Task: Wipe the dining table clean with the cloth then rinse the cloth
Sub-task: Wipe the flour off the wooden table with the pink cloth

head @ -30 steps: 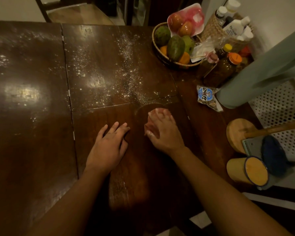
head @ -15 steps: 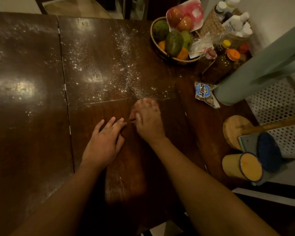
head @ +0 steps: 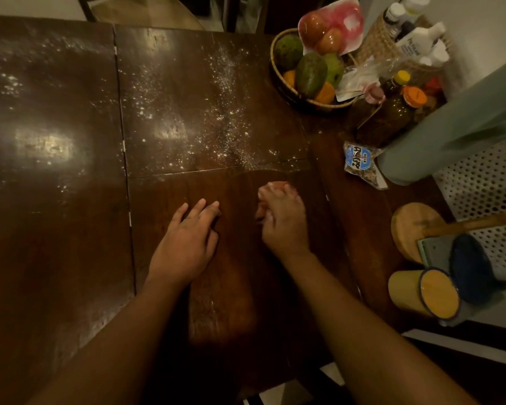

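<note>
Pink cloth [head: 270, 187] under right hand [head: 281, 220], left hand [head: 187, 244] flat on table [head: 70, 258]

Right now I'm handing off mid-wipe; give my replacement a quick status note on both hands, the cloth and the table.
Left hand: flat on the table, empty.
Right hand: pressing the pinkish cloth onto the table, near the middle.
Done: the near panel around the hands looks wiped.
Left: white powder across the far panels, up to the fruit basket; the left side is speckled too. Then rinse the cloth.
</note>
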